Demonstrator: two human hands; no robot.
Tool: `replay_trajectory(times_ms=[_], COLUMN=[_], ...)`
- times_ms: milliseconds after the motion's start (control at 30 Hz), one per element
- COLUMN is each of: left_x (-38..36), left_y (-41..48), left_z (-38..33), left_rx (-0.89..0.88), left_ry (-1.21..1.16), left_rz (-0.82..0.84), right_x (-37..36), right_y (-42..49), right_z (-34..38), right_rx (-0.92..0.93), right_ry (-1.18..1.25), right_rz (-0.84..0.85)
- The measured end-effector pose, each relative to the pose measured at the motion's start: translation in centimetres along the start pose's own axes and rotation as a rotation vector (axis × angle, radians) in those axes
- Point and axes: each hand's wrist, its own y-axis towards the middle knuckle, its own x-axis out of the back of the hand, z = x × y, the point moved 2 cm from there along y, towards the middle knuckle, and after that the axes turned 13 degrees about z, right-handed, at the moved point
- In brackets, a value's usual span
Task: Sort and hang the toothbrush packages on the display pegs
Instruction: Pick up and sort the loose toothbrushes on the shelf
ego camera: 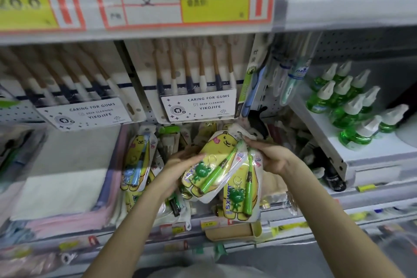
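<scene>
Shop shelving (pixel 338 201) with a pegboard back filled the head view. Low at centre, the left hand (pixel 180 165) gripped the front package (pixel 209 165), which lay tilted with its top up-right and its brush running down-left. The right hand (pixel 275 160) pinched the top of the second package (pixel 239 198), which hung nearly upright. Sorting seemed underway; next, a hang hole would need lining up with a peg.
</scene>
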Motion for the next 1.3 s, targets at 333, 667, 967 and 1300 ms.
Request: replay_trajectory(times_ms=[333,667,967,1300], left_x=[-0.7,-3.2,-8.0,-9.3], left_y=[-4.7,-8.2,-12.2,-15.2], left_z=[4.4,7.9,11.6,11.5], left_rx=[0.359,0.295,0.108,-0.105], left_ry=[-0.229,-0.395,-0.684,-0.702], left_rz=[0.073,-0.069,-0.142,-0.296], right_x=[-1.8,-2.2,-3.0,-3.9], right_y=[1.3,-0.3,-3.1,-6.3], right_z=[-2.9,-4.4,-7.2,-9.1], right_rx=[-0.154,0.03,-0.056,-0.158], right_ry=[-0.105,-0.056,-0.296,-0.425], right_rz=[0.069,0.081,0.301,0.578])
